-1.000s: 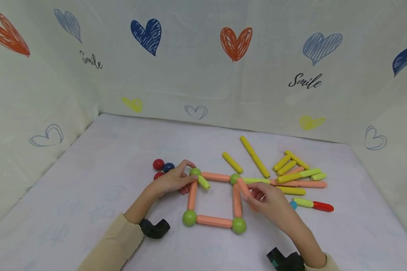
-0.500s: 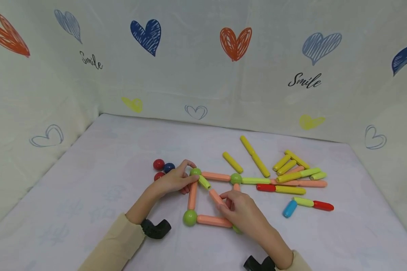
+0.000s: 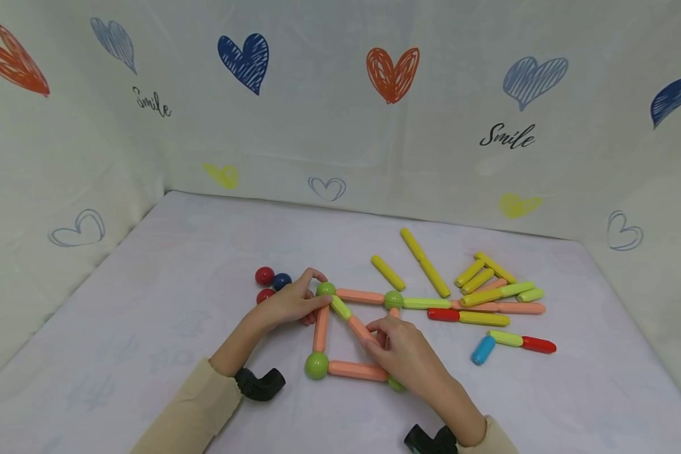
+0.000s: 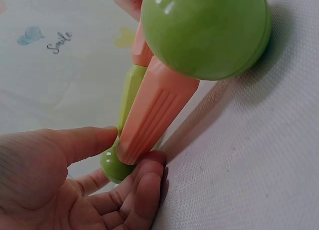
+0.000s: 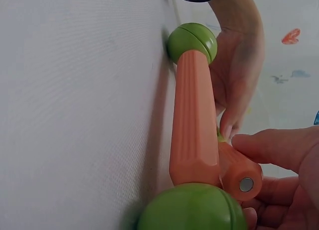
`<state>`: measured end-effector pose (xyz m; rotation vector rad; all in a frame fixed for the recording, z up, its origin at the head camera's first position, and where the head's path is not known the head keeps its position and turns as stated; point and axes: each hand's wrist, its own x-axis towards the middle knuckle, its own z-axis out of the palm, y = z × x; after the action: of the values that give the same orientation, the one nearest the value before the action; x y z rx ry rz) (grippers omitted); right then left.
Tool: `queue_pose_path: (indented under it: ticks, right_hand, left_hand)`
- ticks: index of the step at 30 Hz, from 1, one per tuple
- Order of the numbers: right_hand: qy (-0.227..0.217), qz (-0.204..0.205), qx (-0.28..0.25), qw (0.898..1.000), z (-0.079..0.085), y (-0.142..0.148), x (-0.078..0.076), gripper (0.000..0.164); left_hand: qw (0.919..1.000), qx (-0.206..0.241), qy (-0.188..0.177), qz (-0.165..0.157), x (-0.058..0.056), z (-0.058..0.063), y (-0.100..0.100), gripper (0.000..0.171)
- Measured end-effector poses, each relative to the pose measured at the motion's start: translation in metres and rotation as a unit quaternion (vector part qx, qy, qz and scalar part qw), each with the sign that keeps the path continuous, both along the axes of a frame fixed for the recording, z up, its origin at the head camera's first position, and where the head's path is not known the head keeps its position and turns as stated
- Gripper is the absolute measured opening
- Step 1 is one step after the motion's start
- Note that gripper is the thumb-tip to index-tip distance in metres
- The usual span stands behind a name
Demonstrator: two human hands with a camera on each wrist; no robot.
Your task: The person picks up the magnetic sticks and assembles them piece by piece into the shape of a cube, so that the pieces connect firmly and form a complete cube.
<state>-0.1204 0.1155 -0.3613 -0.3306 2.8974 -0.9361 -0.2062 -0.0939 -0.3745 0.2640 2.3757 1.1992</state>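
Observation:
A square frame of orange magnetic sticks and green balls lies on the table. My left hand (image 3: 295,299) grips the far-left green ball (image 3: 326,289), its thumb by a short light-green stick (image 3: 341,308) slanting from that ball into the square. My right hand (image 3: 403,350) pinches a loose orange stick (image 3: 361,328) whose far end meets the light-green stick. In the right wrist view the held orange stick (image 5: 239,168) shows a silver magnet at its near end. The near-right green ball (image 3: 396,383) is partly hidden by my right hand. In the left wrist view a green ball (image 4: 209,33) looms close.
Red balls (image 3: 264,276) and a blue ball (image 3: 282,281) sit left of the frame. A light-green stick (image 3: 427,303) runs right from the far-right ball (image 3: 393,299) to a pile of yellow sticks (image 3: 482,296). A blue stick (image 3: 483,350) lies nearer.
My right hand has moved left over the square with the orange stick, bringing its end against the light-green stick. The red stick and whole blue stick are now uncovered. My left hand stays put.

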Motion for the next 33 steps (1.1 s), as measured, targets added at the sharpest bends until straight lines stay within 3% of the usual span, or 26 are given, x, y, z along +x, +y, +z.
queue_pose_path:
  ticks: [25, 33]
  right_hand:
    - [-0.044, -0.006, 0.034, 0.998, -0.0028, 0.0027, -0.0038, 0.022]
    - [-0.037, -0.003, 0.037, 0.999, -0.0033, 0.0033, -0.0038, 0.022]
  left_hand:
    - [1.0000, -0.003, 0.003, 0.000, 0.0007, -0.0001, -0.0003, 0.039]
    - [1.0000, 0.001, 0.003, -0.003, 0.0010, 0.0003, -0.0016, 0.039]
